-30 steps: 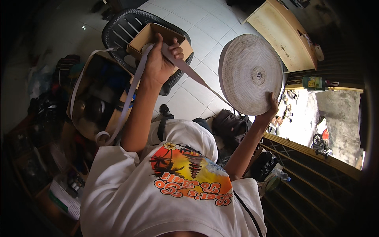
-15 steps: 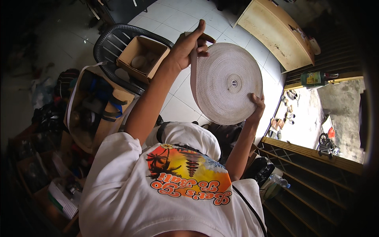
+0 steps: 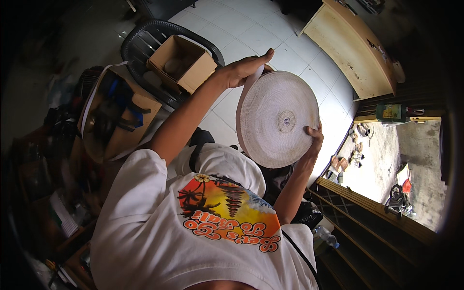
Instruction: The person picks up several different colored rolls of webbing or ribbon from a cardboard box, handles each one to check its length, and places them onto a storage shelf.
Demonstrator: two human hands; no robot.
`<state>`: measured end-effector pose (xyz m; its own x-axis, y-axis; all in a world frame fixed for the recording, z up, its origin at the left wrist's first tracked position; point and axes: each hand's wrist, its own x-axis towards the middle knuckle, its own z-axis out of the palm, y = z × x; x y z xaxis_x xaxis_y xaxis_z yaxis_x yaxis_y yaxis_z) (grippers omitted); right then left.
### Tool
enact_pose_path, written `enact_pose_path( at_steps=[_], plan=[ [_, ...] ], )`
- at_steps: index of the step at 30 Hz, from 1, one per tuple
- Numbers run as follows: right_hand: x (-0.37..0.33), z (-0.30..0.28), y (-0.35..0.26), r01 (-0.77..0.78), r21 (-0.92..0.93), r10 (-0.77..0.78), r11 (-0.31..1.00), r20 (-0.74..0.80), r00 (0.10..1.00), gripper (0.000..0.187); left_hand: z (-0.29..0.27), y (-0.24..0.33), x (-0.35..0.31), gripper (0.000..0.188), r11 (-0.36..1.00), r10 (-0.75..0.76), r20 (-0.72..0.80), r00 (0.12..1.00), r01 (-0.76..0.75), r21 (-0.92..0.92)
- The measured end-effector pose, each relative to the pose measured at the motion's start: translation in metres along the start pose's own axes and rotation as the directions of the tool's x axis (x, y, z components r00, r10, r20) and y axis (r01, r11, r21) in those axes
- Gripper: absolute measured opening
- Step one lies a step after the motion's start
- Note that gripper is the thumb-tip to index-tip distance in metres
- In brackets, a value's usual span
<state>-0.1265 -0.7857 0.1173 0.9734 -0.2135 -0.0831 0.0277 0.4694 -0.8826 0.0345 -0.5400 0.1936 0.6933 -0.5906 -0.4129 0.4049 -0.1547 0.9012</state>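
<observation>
A large flat roll of whitish woven webbing [image 3: 270, 116] is held up in front of me, its round face with the small core hole turned my way. My left hand [image 3: 244, 71] is at its upper left edge, closed on the outer turn of the webbing, thumb stretched out; its other fingers are partly hidden behind the band. At the lower right rim, my right hand [image 3: 315, 137] grips the roll with the thumb on the face and the fingers out of sight behind it.
A black plastic chair [image 3: 137, 46] carries an open cardboard box [image 3: 200, 72] with round things inside. Left of me stands another box [image 3: 145, 104] with blue and dark items. A wooden desk [image 3: 348, 53] is far right. A folding metal gate [image 3: 377, 203] borders the doorway, with footwear [image 3: 356, 157] outside.
The roll has come down a little and nearer to me. My left hand has lowered from above the rim to its upper left edge; the right hand keeps its grip.
</observation>
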Motion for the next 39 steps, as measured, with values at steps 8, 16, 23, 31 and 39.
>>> enact_pose_path(
  at_steps=[8, 16, 23, 31, 39],
  plan=[
    [0.011, -0.021, -0.009, -0.062, 0.089, 0.064, 0.994, -0.019, 0.998, 0.078, -0.008, 0.016, 0.036, 0.08, 0.998, 0.04, 0.356, 0.934, -0.022, -0.055],
    [0.021, -0.033, -0.027, 0.011, 0.149, 0.015, 0.989, -0.166, 0.986, 0.077, -0.009, 0.065, 0.071, 0.071, 0.958, 0.081, 0.454, 0.887, -0.196, 0.211],
    [0.075, -0.005, -0.034, 0.035, 0.216, -0.005, 0.976, -0.136, 0.991, 0.076, -0.02, 0.06, 0.127, 0.074, 0.948, 0.224, 0.586, 0.779, -0.313, 0.054],
    [0.164, 0.022, -0.022, -0.095, 0.233, 0.062, 0.968, 0.143, 0.988, 0.078, -0.063, 0.065, 0.135, 0.087, 0.998, 0.046, 0.535, 0.844, -0.063, 0.014],
    [0.264, 0.083, 0.0, -0.325, 0.09, 0.25, 0.941, 0.461, 0.851, 0.075, -0.137, 0.016, 0.115, 0.075, 0.954, -0.066, -0.082, 0.994, 0.038, -0.298]
  ],
)
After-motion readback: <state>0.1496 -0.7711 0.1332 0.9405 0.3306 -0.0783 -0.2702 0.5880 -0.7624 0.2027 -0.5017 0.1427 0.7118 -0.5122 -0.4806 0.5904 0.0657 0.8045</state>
